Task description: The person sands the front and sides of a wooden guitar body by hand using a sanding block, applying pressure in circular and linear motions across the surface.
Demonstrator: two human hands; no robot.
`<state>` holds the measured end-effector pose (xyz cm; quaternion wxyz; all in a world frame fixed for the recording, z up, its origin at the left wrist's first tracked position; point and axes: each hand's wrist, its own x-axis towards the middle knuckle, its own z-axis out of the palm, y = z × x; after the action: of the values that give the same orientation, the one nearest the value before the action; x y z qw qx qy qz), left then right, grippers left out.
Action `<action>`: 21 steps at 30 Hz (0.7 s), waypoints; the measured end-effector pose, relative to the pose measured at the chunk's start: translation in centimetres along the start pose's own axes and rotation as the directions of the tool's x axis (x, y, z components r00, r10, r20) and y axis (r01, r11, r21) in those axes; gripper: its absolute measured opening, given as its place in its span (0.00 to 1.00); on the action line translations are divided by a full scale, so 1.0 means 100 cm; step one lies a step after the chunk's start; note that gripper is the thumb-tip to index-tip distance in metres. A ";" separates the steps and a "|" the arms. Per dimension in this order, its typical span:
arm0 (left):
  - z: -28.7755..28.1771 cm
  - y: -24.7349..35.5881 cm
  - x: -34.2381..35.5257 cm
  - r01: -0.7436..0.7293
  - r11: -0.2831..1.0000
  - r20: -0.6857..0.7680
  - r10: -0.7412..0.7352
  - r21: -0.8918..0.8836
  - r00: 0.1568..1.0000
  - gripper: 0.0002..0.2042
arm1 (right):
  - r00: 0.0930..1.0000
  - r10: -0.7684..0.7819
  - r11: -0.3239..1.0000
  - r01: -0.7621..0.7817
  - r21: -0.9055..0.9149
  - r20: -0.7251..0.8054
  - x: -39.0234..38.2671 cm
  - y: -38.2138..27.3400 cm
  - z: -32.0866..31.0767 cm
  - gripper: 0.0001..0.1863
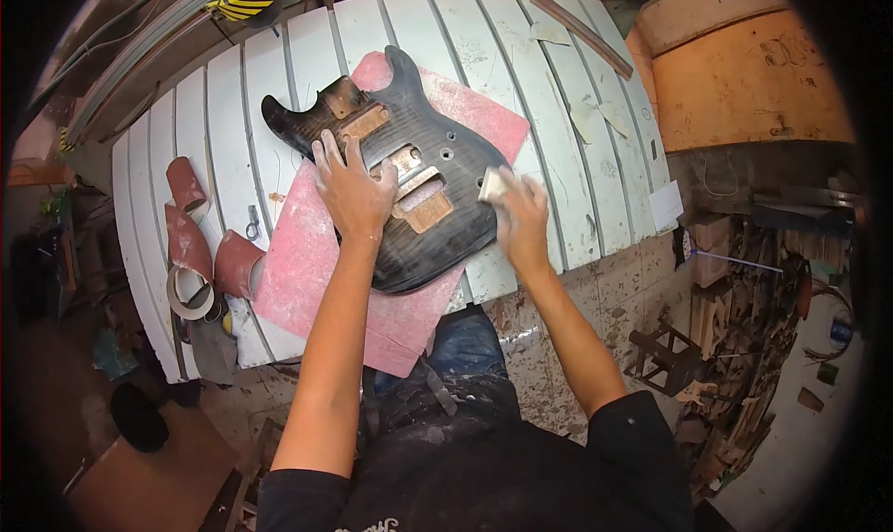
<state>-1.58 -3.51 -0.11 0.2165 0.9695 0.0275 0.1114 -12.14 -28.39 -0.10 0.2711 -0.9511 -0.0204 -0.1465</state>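
A dark-stained electric guitar body (pixel 423 127) lies flat on a dusty pink sheet (pixel 298 281), its bare-wood cavities facing up. Across its middle, beside the cavities, my left hand (pixel 358 192) rests with fingers spread and grips nothing. My right hand (pixel 524 220) is at the body's right edge, closed around a small pale piece (pixel 493 185) that looks like folded sandpaper. That piece touches or nearly touches the edge; the exact contact is hidden. Small round holes show in the top near it.
The white slatted table (pixel 153 216) has gaps between its boards. Curled red-brown sandpaper (pixel 186 183) and a tape-like roll (pixel 190 293) lie at the left. A brown wooden strip (pixel 583 36) lies at the far right. Wood scraps (pixel 744 374) are piled beyond the table.
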 end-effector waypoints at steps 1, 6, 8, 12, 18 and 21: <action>0.000 -0.002 0.000 0.008 1.000 0.000 -0.008 0.005 1.000 0.34 | 0.999 -0.008 1.000 0.009 -0.018 0.047 -0.008 -0.006 -0.003 0.09; -0.004 0.002 0.002 0.014 1.000 0.005 -0.014 0.021 1.000 0.34 | 0.985 -0.076 0.996 0.081 -0.025 0.155 -0.025 -0.014 -0.021 0.07; -0.002 0.005 0.002 0.014 1.000 0.001 -0.014 0.005 1.000 0.34 | 0.990 -0.080 0.997 0.082 -0.012 0.118 -0.002 -0.006 -0.014 0.07; -0.002 0.001 -0.001 0.023 1.000 0.004 -0.023 0.000 1.000 0.34 | 0.988 -0.106 0.994 0.102 0.037 0.108 -0.004 -0.005 -0.012 0.09; -0.005 0.004 0.002 0.037 0.999 0.017 -0.037 -0.003 0.999 0.34 | 0.969 -0.145 0.989 0.143 0.024 0.199 -0.017 -0.006 -0.024 0.10; -0.004 0.006 0.002 0.036 0.999 0.012 -0.035 -0.011 0.999 0.34 | 0.985 -0.140 0.990 0.140 0.007 0.100 0.016 -0.010 -0.010 0.10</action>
<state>-1.46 -3.83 0.51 0.2240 0.9683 0.0428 0.1022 -11.03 -28.18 1.67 0.2587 -0.9535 -0.1008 -0.1171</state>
